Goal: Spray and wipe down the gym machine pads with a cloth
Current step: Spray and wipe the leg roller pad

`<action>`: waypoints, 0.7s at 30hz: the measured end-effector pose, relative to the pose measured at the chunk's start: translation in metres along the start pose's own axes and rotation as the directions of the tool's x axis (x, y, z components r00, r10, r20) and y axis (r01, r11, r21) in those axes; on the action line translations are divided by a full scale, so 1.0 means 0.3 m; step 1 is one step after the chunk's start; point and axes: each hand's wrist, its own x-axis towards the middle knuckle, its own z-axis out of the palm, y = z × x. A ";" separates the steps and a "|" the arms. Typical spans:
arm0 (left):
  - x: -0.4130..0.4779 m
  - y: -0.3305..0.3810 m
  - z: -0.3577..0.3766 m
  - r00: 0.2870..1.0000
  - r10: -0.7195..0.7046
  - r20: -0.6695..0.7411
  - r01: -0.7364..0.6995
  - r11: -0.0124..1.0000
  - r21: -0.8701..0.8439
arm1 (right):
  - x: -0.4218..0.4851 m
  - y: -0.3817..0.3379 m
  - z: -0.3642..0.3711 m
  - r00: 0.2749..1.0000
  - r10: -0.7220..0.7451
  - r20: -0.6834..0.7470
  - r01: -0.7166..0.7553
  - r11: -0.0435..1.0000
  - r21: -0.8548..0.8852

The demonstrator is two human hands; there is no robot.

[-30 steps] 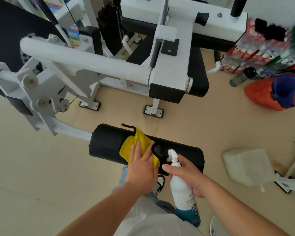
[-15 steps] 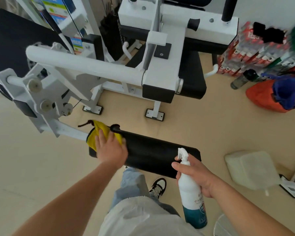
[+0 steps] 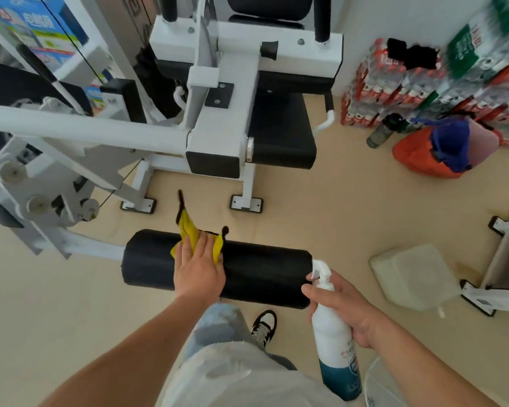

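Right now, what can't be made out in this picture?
Head view only.
1. Spray bottle: label print too small and blurred.
2. Yellow cloth: middle hidden under the left hand.
3. Roller pad: underside faces away from the camera.
4. Bottled-drink packs, right edge: blurred, partly cut off.

Pressing a yellow cloth onto the black roller pad with the left hand, fingers straight. Gripping a white-and-teal spray bottle upright in the right hand, just beside the pad's right end. Beyond, a white machine frame and an orange bag.
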 end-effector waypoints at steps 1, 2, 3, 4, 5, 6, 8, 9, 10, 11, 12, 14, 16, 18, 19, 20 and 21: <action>-0.004 0.059 0.008 0.996 -0.087 0.015 0.087 0.995 -0.043 | -0.009 0.007 -0.005 1.000 -0.004 -0.004 0.004 1.000 0.012; -0.015 0.131 0.013 0.990 -0.131 0.051 0.135 0.988 -0.076 | -0.016 0.013 -0.007 1.000 -0.008 -0.009 0.008 1.000 0.016; -0.034 0.212 0.021 0.991 -0.106 0.082 0.113 0.990 -0.085 | -0.025 0.021 -0.010 1.000 -0.011 -0.019 0.012 1.000 0.023; -0.057 0.288 0.035 0.995 -0.023 0.095 0.030 0.997 -0.073 | -0.031 0.029 -0.016 0.999 -0.014 -0.029 0.015 0.999 0.030; -0.085 0.353 0.048 0.990 0.094 0.102 -0.090 0.995 -0.047 | -0.036 0.036 -0.022 0.999 -0.017 -0.038 0.018 0.999 0.036; -0.110 0.401 0.054 0.967 0.223 0.126 -0.222 0.975 -0.022 | -0.041 0.042 -0.029 0.999 -0.019 -0.042 0.021 0.999 0.041; -0.137 0.445 0.061 0.857 0.480 0.190 -0.489 0.872 0.002 | -0.050 0.051 -0.039 0.999 -0.024 -0.048 0.026 0.998 0.050; -0.137 0.444 0.064 0.785 0.586 0.201 -0.599 0.801 0.002 | -0.053 0.050 -0.038 0.998 -0.026 -0.058 0.029 0.998 0.051; -0.126 0.431 0.065 0.715 0.670 0.201 -0.684 0.730 0.000 | -0.053 0.044 -0.037 0.997 -0.028 -0.070 0.032 0.998 0.053; -0.108 0.409 0.065 0.654 0.731 0.197 -0.746 0.666 0.004 | -0.052 0.039 -0.037 0.996 -0.030 -0.081 0.035 0.998 0.059; -0.082 0.368 0.061 0.617 0.762 0.197 -0.780 0.625 0.026 | -0.044 0.031 -0.032 0.996 -0.034 -0.082 0.039 0.998 0.058; -0.024 0.257 0.043 0.649 0.735 0.197 -0.758 0.646 0.088 | -0.024 0.017 -0.016 0.997 -0.032 -0.066 0.034 0.999 0.038; 0.039 0.118 0.006 0.804 0.576 0.145 -0.591 0.801 0.093 | -0.003 0.000 0.006 0.999 -0.030 -0.036 0.030 0.999 0.013; 0.097 -0.052 -0.040 0.933 0.350 0.081 -0.354 0.934 0.044 | 0.025 -0.030 0.057 1.000 -0.025 -0.008 0.025 1.000 -0.004; 0.119 -0.126 -0.054 0.962 0.267 0.061 -0.269 0.963 0.022 | 0.038 -0.045 0.085 1.000 -0.020 0.007 0.020 1.000 -0.011; 0.133 -0.190 -0.058 0.976 0.213 0.050 -0.213 0.977 0.004 | 0.052 -0.060 0.113 1.000 -0.015 0.027 0.016 1.000 -0.023; 0.139 -0.239 -0.056 0.983 0.179 0.035 -0.178 0.984 -0.012 | 0.064 -0.076 0.144 0.999 -0.007 0.050 0.009 0.999 -0.047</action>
